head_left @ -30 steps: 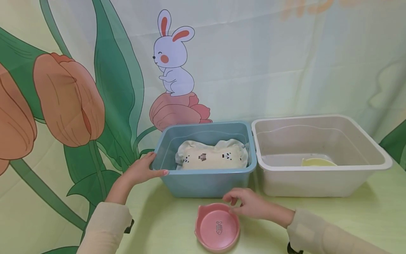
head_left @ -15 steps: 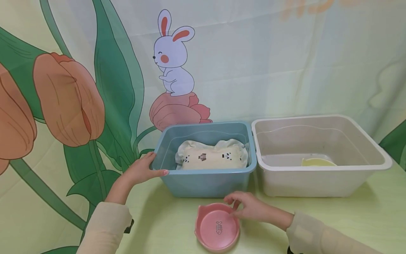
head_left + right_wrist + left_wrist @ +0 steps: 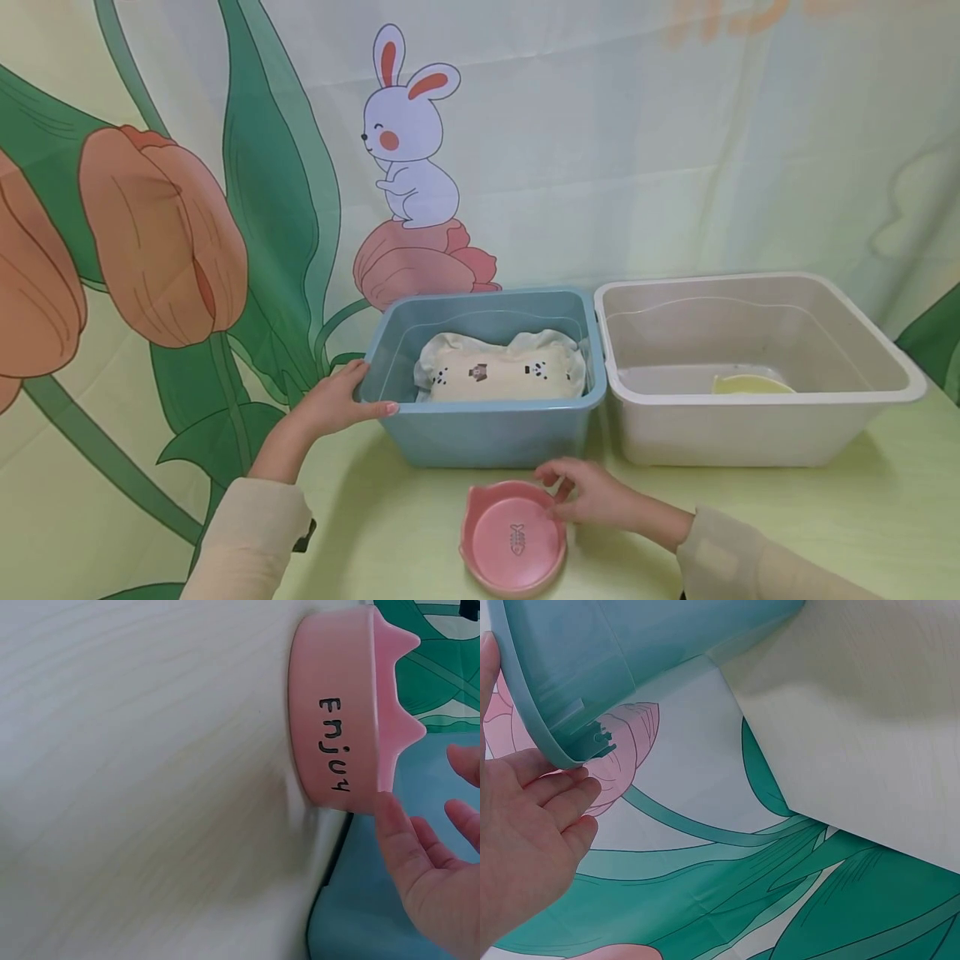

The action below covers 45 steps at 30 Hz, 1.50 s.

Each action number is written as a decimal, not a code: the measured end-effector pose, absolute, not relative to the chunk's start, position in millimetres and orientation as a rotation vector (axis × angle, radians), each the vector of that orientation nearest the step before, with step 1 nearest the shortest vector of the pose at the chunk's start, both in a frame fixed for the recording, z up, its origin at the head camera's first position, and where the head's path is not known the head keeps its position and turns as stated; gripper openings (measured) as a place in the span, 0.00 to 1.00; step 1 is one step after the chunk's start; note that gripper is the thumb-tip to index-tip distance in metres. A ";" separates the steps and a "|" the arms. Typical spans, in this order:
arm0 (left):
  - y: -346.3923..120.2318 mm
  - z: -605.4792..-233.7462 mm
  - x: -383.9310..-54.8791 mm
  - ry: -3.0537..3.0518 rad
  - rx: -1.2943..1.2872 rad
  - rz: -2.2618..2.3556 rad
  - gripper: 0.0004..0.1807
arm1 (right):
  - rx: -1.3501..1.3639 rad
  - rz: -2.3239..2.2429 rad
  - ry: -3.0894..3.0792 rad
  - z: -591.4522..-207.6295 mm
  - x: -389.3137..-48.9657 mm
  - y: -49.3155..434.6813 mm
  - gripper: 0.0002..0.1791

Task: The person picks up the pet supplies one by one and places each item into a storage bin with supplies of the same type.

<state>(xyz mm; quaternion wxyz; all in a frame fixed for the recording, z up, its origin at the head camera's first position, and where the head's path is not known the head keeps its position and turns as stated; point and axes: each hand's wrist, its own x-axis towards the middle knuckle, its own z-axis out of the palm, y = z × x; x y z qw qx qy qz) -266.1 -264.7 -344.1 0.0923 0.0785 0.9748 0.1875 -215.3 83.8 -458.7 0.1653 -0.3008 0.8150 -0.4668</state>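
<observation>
A pink cat-eared bowl [image 3: 517,542] stands on the table, a fishbone drawn on its floor. Its side in the right wrist view carries the lettering "Enjoy" [image 3: 334,742]. Beside the bowl's right rim is my right hand [image 3: 596,498], its fingers loosely bent and spread. One fingertip touches or almost touches the rim; the others stand apart from it. My left hand [image 3: 333,404] holds the near left corner of a blue tub [image 3: 480,433], thumb along the front rim. From the left wrist, fingers [image 3: 566,796] bend at the tub's rim. A frilled cream cloth item [image 3: 498,371] with animal prints lies inside the tub.
To the right of the blue tub stands a larger beige tub [image 3: 735,429], with something yellow [image 3: 752,383] partly visible in it. A tulip-and-rabbit cloth [image 3: 555,158] hangs behind. Light green tabletop [image 3: 405,533] surrounds the bowl.
My right hand has shifted slightly toward me and to the right at the bowl's rim. The bowl, both tubs and my left hand have kept their places.
</observation>
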 end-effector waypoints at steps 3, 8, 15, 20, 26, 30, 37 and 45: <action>-264.9 -344.3 -265.8 2.893 0.233 0.554 0.55 | -0.811 -1.361 2.304 -463.0 -215.1 83.6 0.24; -264.8 -342.8 -265.4 2.889 0.240 0.561 0.55 | -0.744 -1.393 2.297 -467.9 -215.3 82.9 0.25; -264.0 -340.7 -264.8 2.888 0.244 0.567 0.55 | -0.670 -1.420 2.301 -475.2 -215.4 80.5 0.25; -263.3 -340.4 -264.1 2.889 0.251 0.567 0.54 | -0.656 -1.443 2.311 -478.3 -212.9 78.5 0.25; -263.3 -340.9 -264.1 2.891 0.249 0.561 0.54 | -0.632 -1.446 2.316 -479.2 -210.9 76.5 0.24; -263.5 -341.4 -264.8 2.888 0.239 0.558 0.55 | -0.583 -1.438 2.307 -480.6 -211.6 75.4 0.23; -263.3 -342.4 -265.5 2.887 0.239 0.563 0.55 | -0.525 -1.441 2.305 -485.8 -212.4 72.7 0.23; -263.6 -342.9 -266.0 2.883 0.237 0.569 0.55 | -0.491 -1.463 2.326 -494.1 -213.0 70.1 0.24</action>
